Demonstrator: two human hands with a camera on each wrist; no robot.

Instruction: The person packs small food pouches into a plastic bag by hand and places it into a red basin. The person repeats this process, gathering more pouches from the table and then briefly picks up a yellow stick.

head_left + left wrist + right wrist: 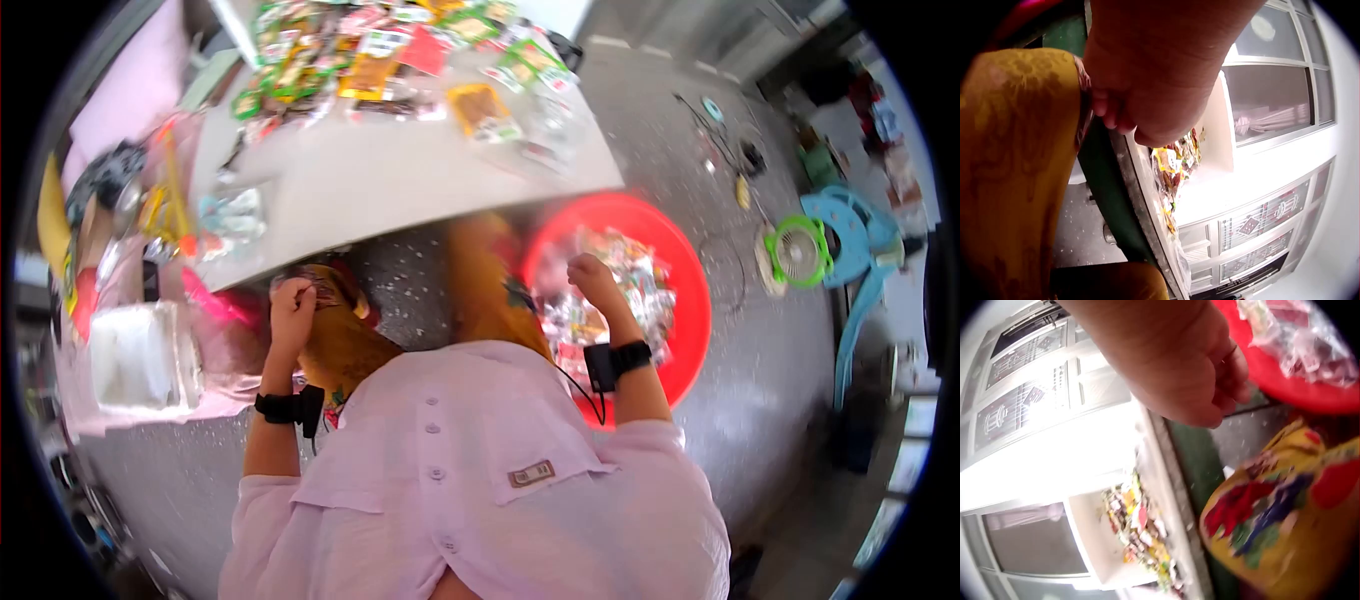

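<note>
My left hand (292, 305) hovers by the table's front edge above my left thigh. In the left wrist view its fingers (1113, 112) hang loosely curled, with nothing seen in them. On the other side, my right hand (597, 280) is over the red tub (690, 300), which holds many small clear-and-red packets (650, 275). The right wrist view shows its fingers (1232, 378) loosely bent, with no object between them. Ahead, a heap of colourful snack packets (370, 75) lies on the white table (400, 170), with a yellow packet (482, 110) apart from it.
At the left a white foam box (145, 355) stands on a pink cloth (95, 415). A bag of pale blue items (232, 215) lies on the table's left end. To the right are a green fan (800, 250) and a blue plastic chair (845, 235) on the grey floor (745, 400).
</note>
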